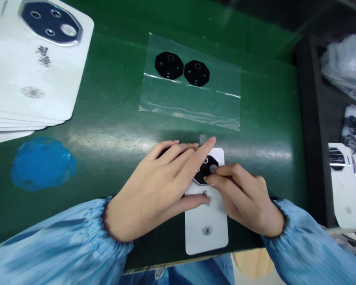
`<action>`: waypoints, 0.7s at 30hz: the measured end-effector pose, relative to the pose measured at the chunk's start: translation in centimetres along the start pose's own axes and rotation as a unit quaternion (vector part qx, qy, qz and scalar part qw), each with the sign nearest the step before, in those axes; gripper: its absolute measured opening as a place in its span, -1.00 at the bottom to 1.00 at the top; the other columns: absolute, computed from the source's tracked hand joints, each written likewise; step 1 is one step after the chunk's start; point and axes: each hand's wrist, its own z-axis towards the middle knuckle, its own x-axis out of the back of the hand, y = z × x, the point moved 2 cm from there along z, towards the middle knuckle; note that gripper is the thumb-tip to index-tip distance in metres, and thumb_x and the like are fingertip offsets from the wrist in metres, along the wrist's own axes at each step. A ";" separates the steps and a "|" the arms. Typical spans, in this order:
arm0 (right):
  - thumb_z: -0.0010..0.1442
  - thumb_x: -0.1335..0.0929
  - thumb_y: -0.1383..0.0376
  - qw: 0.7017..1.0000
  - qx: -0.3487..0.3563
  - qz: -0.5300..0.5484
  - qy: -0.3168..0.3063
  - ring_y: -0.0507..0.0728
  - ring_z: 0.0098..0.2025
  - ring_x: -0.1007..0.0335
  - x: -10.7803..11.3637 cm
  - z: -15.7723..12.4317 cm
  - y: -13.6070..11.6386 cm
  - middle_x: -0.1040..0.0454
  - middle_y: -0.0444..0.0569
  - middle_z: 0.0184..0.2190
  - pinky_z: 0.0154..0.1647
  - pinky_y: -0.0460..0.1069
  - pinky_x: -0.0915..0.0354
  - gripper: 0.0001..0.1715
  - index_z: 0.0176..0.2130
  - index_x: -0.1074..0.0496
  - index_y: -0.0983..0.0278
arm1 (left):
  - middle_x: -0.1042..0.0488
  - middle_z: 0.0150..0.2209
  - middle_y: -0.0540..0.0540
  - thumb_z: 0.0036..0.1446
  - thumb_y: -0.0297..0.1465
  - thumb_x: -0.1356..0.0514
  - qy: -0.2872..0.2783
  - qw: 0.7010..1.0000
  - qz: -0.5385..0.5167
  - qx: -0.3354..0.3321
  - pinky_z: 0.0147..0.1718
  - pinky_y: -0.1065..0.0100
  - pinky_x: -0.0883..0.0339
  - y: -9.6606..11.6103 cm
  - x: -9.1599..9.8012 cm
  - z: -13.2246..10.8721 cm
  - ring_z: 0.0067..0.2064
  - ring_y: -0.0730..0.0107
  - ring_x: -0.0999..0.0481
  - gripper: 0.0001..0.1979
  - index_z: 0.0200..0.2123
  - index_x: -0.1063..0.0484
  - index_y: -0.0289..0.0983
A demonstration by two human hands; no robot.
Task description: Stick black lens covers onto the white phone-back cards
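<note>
A white phone back panel lies near the table's front edge, with printed characters and a round emblem. At its top is a black octagonal camera plate, partly covered by my hands. My left hand rests over the panel's left side with fingers stretched out and thumb apart, the index finger crossing the camera plate. My right hand is at the plate's right side, its fingertips closed together by a small round pale disc. Whatever those fingertips hold, if anything, is hidden.
A clear plastic sheet bears two black octagonal plates. White panels are stacked at upper left, above a blue round film pile. At right, a dark tray holds plastic bags and another white panel.
</note>
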 end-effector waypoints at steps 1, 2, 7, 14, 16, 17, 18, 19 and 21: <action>0.24 -0.27 0.53 1.000 -0.006 0.009 -0.003 -0.02 -0.30 -0.34 0.0 0.0 0.1 -0.37 -0.02 -0.22 -0.60 -0.08 -0.12 -0.76 -0.11 -0.40 0.34 | -0.39 0.16 -0.22 0.10 -0.05 -0.27 0.000 1.000 -0.001 0.000 0.07 0.17 -0.10 0.0 0.0 0.0 0.07 0.12 -0.33 -0.07 0.32 0.03 -0.48; 0.24 -0.26 0.54 1.000 -0.015 0.025 -0.006 -0.02 -0.32 -0.33 0.1 0.1 0.1 -0.37 -0.03 -0.23 -0.61 -0.08 -0.11 -0.75 -0.12 -0.40 0.33 | -0.38 0.16 -0.22 0.10 -0.05 -0.27 0.000 1.000 -0.003 -0.001 0.07 0.17 -0.10 0.0 0.0 -0.1 0.08 0.12 -0.33 -0.07 0.32 0.03 -0.48; 0.24 -0.29 0.50 0.963 -0.130 0.227 0.065 0.02 -0.29 -0.35 0.9 0.2 1.3 -0.36 -0.05 -0.28 -0.46 -0.06 -0.25 -0.80 -0.17 -0.41 0.26 | -0.39 0.16 -0.19 0.10 -0.02 -0.26 -0.005 1.000 -0.006 0.007 0.09 0.16 -0.10 0.0 -0.1 -0.2 0.10 0.12 -0.34 -0.06 0.33 0.04 -0.45; 0.27 -0.33 0.36 0.811 -0.301 0.467 0.180 -0.06 -0.57 -0.13 1.3 -0.4 2.9 -0.26 -0.09 -0.35 -0.70 -0.05 0.00 -0.89 -0.22 -0.48 0.21 | -0.37 0.19 -0.16 0.10 0.05 -0.21 -0.007 1.000 -0.014 0.014 0.12 0.15 -0.10 -0.2 -0.1 -0.3 0.10 0.09 -0.35 -0.03 0.34 0.08 -0.45; 0.27 -0.33 0.34 0.800 -0.308 0.483 0.177 -0.03 -0.55 -0.16 1.4 -0.5 3.0 -0.26 -0.09 -0.39 -0.68 -0.05 -0.01 -0.90 -0.22 -0.48 0.22 | -0.38 0.19 -0.17 0.09 0.07 -0.20 -0.006 1.000 -0.013 0.015 0.12 0.15 -0.11 -0.2 -0.1 -0.3 0.10 0.08 -0.36 -0.01 0.34 0.09 -0.45; 0.27 -0.33 0.33 0.796 -0.311 0.488 0.176 -0.02 -0.55 -0.18 1.5 -0.6 2.9 -0.27 -0.09 -0.41 -0.67 -0.05 -0.01 -0.89 -0.21 -0.48 0.23 | -0.39 0.18 -0.19 0.08 0.09 -0.19 -0.007 1.000 -0.011 0.016 0.11 0.14 -0.12 -0.2 -0.1 -0.3 0.09 0.07 -0.36 0.00 0.34 0.09 -0.45; 0.27 -0.33 0.33 0.793 -0.314 0.493 0.174 -0.01 -0.54 -0.19 1.6 -0.6 2.9 -0.28 -0.09 -0.42 -0.67 -0.04 -0.01 -0.89 -0.21 -0.47 0.23 | -0.40 0.16 -0.20 0.07 0.11 -0.18 -0.008 1.000 -0.009 0.017 0.10 0.14 -0.13 -0.2 -0.2 -0.3 0.08 0.06 -0.38 0.01 0.34 0.09 -0.45; 0.27 -0.33 0.33 0.790 -0.319 0.495 0.171 -0.01 -0.54 -0.21 1.6 -0.6 2.9 -0.30 -0.09 -0.43 -0.65 -0.04 -0.01 -0.89 -0.21 -0.47 0.24 | -0.41 0.15 -0.22 0.07 0.12 -0.16 -0.009 1.000 -0.006 0.016 0.09 0.13 -0.14 -0.2 -0.2 -0.3 0.07 0.05 -0.39 0.02 0.34 0.10 -0.45; 0.26 -0.33 0.34 0.791 -0.326 0.487 0.174 0.00 -0.53 -0.24 1.7 -0.7 2.8 -0.32 -0.08 -0.42 -0.62 -0.03 -0.04 -0.90 -0.23 -0.48 0.24 | -0.42 0.12 -0.25 0.06 0.15 -0.13 -0.011 1.000 -0.001 0.015 0.08 0.11 -0.16 -0.2 -0.2 -0.3 0.03 0.04 -0.41 0.04 0.34 0.11 -0.46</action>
